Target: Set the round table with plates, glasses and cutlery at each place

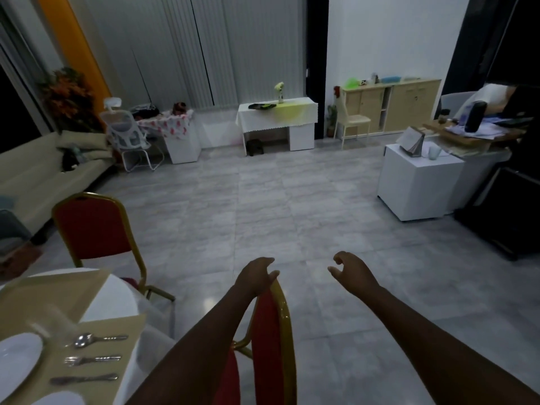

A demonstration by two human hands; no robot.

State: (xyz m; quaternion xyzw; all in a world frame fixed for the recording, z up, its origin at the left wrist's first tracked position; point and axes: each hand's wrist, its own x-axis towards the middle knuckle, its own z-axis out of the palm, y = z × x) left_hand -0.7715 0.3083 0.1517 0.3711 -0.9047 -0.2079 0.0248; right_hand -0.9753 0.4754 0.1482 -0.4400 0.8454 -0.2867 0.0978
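Observation:
The round table with a white cloth and beige placemats fills the lower left corner. On it lie a white plate, a spoon, a fork and a knife; a blurred glass stands beside them. Another plate's edge shows at the bottom. My left hand hangs over the top of a red and gold chair, fingers loosely curled, holding nothing. My right hand is out over the floor, fingers relaxed, empty.
A second red and gold chair stands behind the table. A sofa lines the left wall. A white cabinet with a cup stands at right, and a white side table at the far wall. Grey tiled floor lies ahead.

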